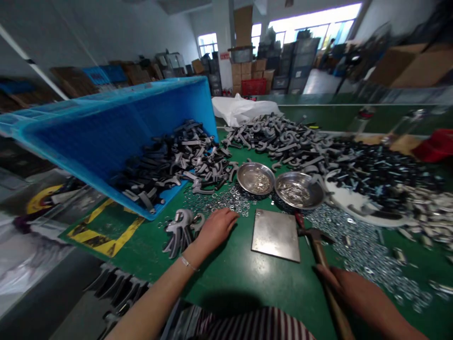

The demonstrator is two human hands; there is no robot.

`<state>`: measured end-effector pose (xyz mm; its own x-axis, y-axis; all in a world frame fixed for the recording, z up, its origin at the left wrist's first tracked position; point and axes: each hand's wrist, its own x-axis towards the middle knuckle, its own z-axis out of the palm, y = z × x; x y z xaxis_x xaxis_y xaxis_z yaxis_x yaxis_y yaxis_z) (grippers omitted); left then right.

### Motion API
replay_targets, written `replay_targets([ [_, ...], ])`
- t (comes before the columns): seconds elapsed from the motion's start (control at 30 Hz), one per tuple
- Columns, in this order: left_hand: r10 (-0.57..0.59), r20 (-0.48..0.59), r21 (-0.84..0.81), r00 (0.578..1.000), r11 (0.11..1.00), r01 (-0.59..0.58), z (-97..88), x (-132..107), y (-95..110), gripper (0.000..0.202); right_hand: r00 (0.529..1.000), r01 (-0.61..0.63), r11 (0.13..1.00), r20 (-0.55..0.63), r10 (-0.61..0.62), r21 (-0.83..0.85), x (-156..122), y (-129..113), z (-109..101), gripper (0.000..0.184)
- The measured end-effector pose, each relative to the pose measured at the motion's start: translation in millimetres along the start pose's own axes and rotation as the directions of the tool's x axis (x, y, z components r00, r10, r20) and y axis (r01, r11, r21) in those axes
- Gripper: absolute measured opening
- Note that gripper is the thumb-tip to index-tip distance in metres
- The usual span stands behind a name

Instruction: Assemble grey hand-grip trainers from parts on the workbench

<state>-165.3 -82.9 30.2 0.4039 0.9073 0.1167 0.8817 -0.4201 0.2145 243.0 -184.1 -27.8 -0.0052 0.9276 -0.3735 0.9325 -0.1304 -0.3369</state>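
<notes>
1. My left hand [215,229] lies palm down on the green work mat [226,278], fingers loosely together and slightly extended, holding nothing. A thin bracelet [187,263] sits on that wrist.
2. My right hand [354,297] is closed around the wooden handle of a hammer [316,241]. The hand is somewhat blurred, but the hammer is clearly in its grip, with the head up at the far end, just right of a square steel plate [275,235].
3. Just left of my left hand, a small heap of gray hook-shaped metal castings [180,231] lies on the mat, with scattered steel washers [215,200] beyond my fingertips.
4. Farther off, two shallow steel bowls [255,178] [300,190] sit side by side, both holding small metal parts.
5. On the far left, a tilted blue plastic crate [116,137] holds dark castings [173,163], spilling toward the mat.
6. Behind the bowls lies a large spread of gray castings [279,139]. To the right are a mass of small black parts [375,172] and a wide layer of washers [368,255].
</notes>
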Motion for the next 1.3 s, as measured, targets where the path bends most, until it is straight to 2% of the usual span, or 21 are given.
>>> replay_targets([
  [0.07,-0.001,0.154,0.116,0.988,0.993,-0.017,23.6,30,23,0.023,1.000,0.005,0.999,0.030,-0.006,0.050,3,3,-14,0.053],
  [0.1,-0.011,0.183,0.156,0.983,0.988,-0.018,33.0,40,29,0.024,1.000,0.007,0.996,-0.001,-0.007,0.094,4,8,-21,0.048],
  [0.17,0.002,0.199,0.175,0.980,0.984,-0.038,45.3,53,32,0.026,0.988,-0.009,0.984,-0.150,0.036,0.176,11,23,-33,0.035],
  [0.23,0.021,0.203,0.173,0.979,0.983,-0.057,49.3,56,29,0.027,0.951,-0.041,0.972,-0.289,0.109,0.233,22,39,-42,0.026],
  [0.3,0.016,0.212,0.182,0.977,0.982,-0.055,48.4,55,28,0.028,0.921,-0.055,0.961,-0.357,0.154,0.272,37,48,-48,0.024],
  [0.4,-0.005,0.229,0.182,0.974,0.983,-0.037,47.1,53,30,0.028,0.911,-0.050,0.937,-0.369,0.184,0.346,60,47,-54,0.023],
  [0.5,-0.043,0.242,0.161,0.969,0.987,0.003,48.7,54,32,0.029,0.929,-0.006,0.882,-0.324,0.179,0.471,67,39,-62,0.027],
  [0.6,-0.067,0.247,0.117,0.967,0.992,0.039,47.7,57,25,0.032,0.961,0.058,0.765,-0.243,0.131,0.641,56,32,-71,0.036],
  [0.7,-0.078,0.231,0.079,0.970,0.995,0.061,42.0,55,17,0.029,0.980,0.111,0.595,-0.185,0.065,0.796,39,22,-74,0.045],
  [0.77,-0.072,0.169,-0.065,0.983,0.994,0.084,37.6,49,21,0.027,0.990,0.109,0.427,-0.135,0.031,0.898,31,9,-69,0.041],
  [0.8,-0.075,0.130,-0.211,0.989,0.972,0.102,35.9,43,27,0.027,0.994,0.095,0.334,-0.107,0.018,0.938,28,0,-65,0.037],
  [0.83,-0.094,0.106,-0.397,0.990,0.909,0.129,35.0,37,37,0.027,0.997,0.078,0.249,-0.082,0.003,0.965,25,-10,-60,0.034],
  [0.87,-0.125,0.111,-0.595,0.986,0.786,0.167,34.8,29,49,0.027,0.998,0.061,0.171,-0.059,-0.020,0.983,23,-21,-54,0.032],
  [0.93,-0.179,0.236,-0.863,0.955,0.414,0.291,36.5,15,79,0.030,0.995,0.024,0.061,-0.018,-0.100,0.998,18,-45,-42,0.028],
  [0.97,-0.184,0.312,-0.910,0.932,0.225,0.349,38.1,9,94,0.034,0.988,0.004,0.030,0.000,-0.154,1.000,15,-56,-36,0.026],
  [1.03,-0.175,0.381,-0.924,0.908,-0.046,0.379,41.0,3,119,0.041,0.966,-0.030,0.011,0.032,-0.255,0.999,9,-76,-26,0.023],
  [1.1,-0.168,0.392,-0.914,0.905,-0.185,0.361,42.9,0,135,0.044,0.946,-0.020,0.058,0.038,-0.322,0.998,4,-92,-19,0.025],
  [1.17,-0.172,0.379,-0.912,0.909,-0.235,0.336,44.3,-3,143,0.041,0.933,0.012,0.102,0.026,-0.360,0.995,0,-103,-16,0.027],
  [1.23,-0.187,0.365,-0.913,0.912,-0.264,0.311,46.1,-5,145,0.038,0.929,0.024,0.101,0.015,-0.369,0.995,-1,-109,-14,0.028],
  [1.3,-0.183,0.388,-0.889,0.903,-0.333,0.315,47.9,-8,145,0.038,0.933,0.007,0.055,0.014,-0.360,0.998,-1,-113,-11,0.028],
])
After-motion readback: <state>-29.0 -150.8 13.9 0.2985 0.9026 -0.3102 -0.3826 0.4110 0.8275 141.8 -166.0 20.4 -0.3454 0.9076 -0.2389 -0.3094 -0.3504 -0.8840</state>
